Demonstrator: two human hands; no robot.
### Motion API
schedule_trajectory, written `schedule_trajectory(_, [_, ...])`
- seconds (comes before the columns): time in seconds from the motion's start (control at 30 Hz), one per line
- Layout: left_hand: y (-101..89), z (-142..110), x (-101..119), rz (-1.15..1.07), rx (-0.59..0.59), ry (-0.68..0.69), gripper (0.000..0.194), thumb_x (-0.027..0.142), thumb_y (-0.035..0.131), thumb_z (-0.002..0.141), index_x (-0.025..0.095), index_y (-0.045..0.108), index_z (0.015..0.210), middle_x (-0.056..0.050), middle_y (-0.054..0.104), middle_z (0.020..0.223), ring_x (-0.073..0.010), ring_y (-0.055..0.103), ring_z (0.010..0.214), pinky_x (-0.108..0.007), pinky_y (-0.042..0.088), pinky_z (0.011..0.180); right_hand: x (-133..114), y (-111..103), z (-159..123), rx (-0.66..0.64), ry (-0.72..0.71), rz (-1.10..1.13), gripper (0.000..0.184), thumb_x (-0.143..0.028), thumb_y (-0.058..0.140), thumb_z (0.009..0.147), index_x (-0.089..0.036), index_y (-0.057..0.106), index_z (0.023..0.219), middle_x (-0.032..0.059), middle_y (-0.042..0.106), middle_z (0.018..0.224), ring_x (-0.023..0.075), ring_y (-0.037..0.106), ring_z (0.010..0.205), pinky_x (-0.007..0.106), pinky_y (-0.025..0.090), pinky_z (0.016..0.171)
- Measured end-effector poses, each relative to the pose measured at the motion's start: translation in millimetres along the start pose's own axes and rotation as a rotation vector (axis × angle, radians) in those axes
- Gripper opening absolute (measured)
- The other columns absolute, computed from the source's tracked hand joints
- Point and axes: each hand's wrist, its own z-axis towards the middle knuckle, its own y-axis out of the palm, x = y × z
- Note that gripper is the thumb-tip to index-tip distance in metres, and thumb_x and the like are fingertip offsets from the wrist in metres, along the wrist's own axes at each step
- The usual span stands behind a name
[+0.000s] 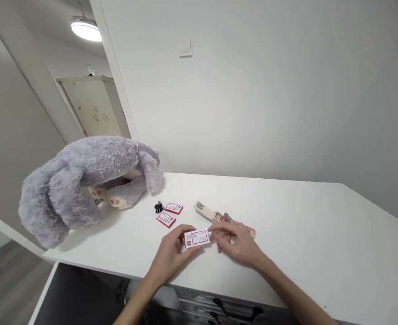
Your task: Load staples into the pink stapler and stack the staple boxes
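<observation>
A small white-and-red staple box (pixel 196 238) is held up over the white table, its printed face towards me. My left hand (pixel 172 253) is closed around its left end, thumb along the lower edge and fingers behind. At the box's right end, the bent fingers of my right hand (pixel 236 243) pinch the end edge. Partly hidden behind my right hand lies an opened stapler (pixel 207 211), with a cream arm, a metal part and a pink end. Two similar boxes, a far one (pixel 173 208) and a nearer one (pixel 165 219), lie left of it.
A small black item (pixel 158 207), perhaps a staple remover, sits beside the two boxes. A large grey-lilac plush toy (pixel 97 158) slumps over the table's left end. The wall (pixel 253 99) rises behind the white table (pixel 314 243). Dark drawers with a black handle (pixel 236 311) show below the front edge.
</observation>
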Motion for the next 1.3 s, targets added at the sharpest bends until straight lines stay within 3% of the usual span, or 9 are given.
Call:
schedule_trajectory(0.1, [6.3,5,2,-0.067,0.008,-0.005,0.037,0.038,0.08,0.083,0.023,0.069,0.114,-0.004,0.076,0.112,-0.0217,0.069,0.1,-0.032,0.052,0.089,-1,-2,3,-0.01,0.043,0.072,0.026,-0.038,0.061,0.095,-0.025,0.079,0.109,0.0008,0.076,0.066,0.0198,0.071,0.061,0.028,0.05,0.056])
schedule_trajectory(0.3, [8.4,4,-1,-0.059,0.018,-0.011,0.037,0.039,0.082,0.081,0.023,0.07,0.112,-0.005,0.076,0.109,-0.0224,0.069,0.095,-0.032,0.054,0.083,-9,-1,4,-0.16,0.049,0.137,0.025,-0.04,0.063,0.096,-0.026,0.081,0.108,0.0039,0.08,0.09,0.0188,0.075,0.069,0.028,0.05,0.059])
schedule_trajectory(0.47, [9.7,3,-4,-0.036,0.008,-0.024,0.046,0.044,0.082,0.08,0.024,0.068,0.118,-0.007,0.074,0.115,-0.0235,0.067,0.097,-0.033,0.054,0.084,-6,4,4,-0.158,0.123,0.167,0.027,-0.048,0.068,0.093,-0.024,0.079,0.1,0.0034,0.078,0.076,0.0196,0.073,0.064,0.028,0.051,0.057])
schedule_trajectory(0.6, [8.1,2,-8,-0.028,0.021,-0.072,0.047,0.043,0.077,0.083,0.024,0.064,0.124,-0.006,0.073,0.113,-0.0215,0.065,0.093,-0.032,0.052,0.083,3,4,4,-0.083,0.192,0.208,0.033,-0.054,0.069,0.092,-0.022,0.069,0.097,0.0016,0.074,0.064,0.0166,0.065,0.05,0.027,0.047,0.049])
schedule_trajectory(0.83, [3.8,-1,-10,-0.093,0.015,-0.087,0.046,0.054,0.067,0.09,0.023,0.067,0.124,-0.002,0.068,0.091,-0.0176,0.057,0.08,-0.027,0.047,0.073,4,6,0,-0.039,0.199,0.371,0.045,-0.056,0.077,0.085,-0.028,0.043,0.097,-0.0019,0.074,0.079,0.0174,0.07,0.049,0.022,0.043,0.039])
schedule_trajectory(0.93, [3.0,-1,-8,-0.109,0.001,-0.123,0.049,0.057,0.067,0.09,0.023,0.068,0.125,-0.001,0.063,0.085,-0.0166,0.054,0.076,-0.027,0.044,0.07,5,0,-3,0.086,0.13,0.214,0.031,-0.053,0.063,0.096,-0.027,0.047,0.099,-0.0042,0.069,0.067,0.0149,0.061,0.042,0.025,0.041,0.041])
schedule_trajectory(1.1, [3.6,1,-5,-0.038,-0.035,-0.178,0.052,0.062,0.069,0.086,0.022,0.072,0.12,0.003,0.05,0.07,-0.0139,0.044,0.063,-0.025,0.035,0.06,11,-18,1,0.624,-0.068,-0.24,0.012,-0.034,0.054,0.098,-0.025,0.061,0.092,0.0043,0.068,0.081,0.0193,0.061,0.066,0.032,0.049,0.058])
schedule_trajectory(1.17, [4.5,1,-4,-0.023,-0.04,-0.169,0.052,0.062,0.069,0.086,0.022,0.073,0.119,0.003,0.05,0.07,-0.0134,0.043,0.062,-0.025,0.034,0.059,16,-22,5,0.686,-0.115,-0.356,0.013,-0.026,0.055,0.094,-0.025,0.067,0.089,0.0081,0.067,0.099,0.0223,0.063,0.081,0.034,0.052,0.064])
schedule_trajectory(1.3, [5.5,2,-5,0.0,-0.045,-0.164,0.05,0.061,0.069,0.086,0.023,0.073,0.119,0.004,0.05,0.07,-0.0128,0.041,0.06,-0.024,0.033,0.057,26,-24,9,0.618,-0.143,-0.474,0.026,-0.015,0.054,0.09,-0.027,0.075,0.081,0.0094,0.061,0.119,0.0266,0.058,0.102,0.038,0.056,0.071])
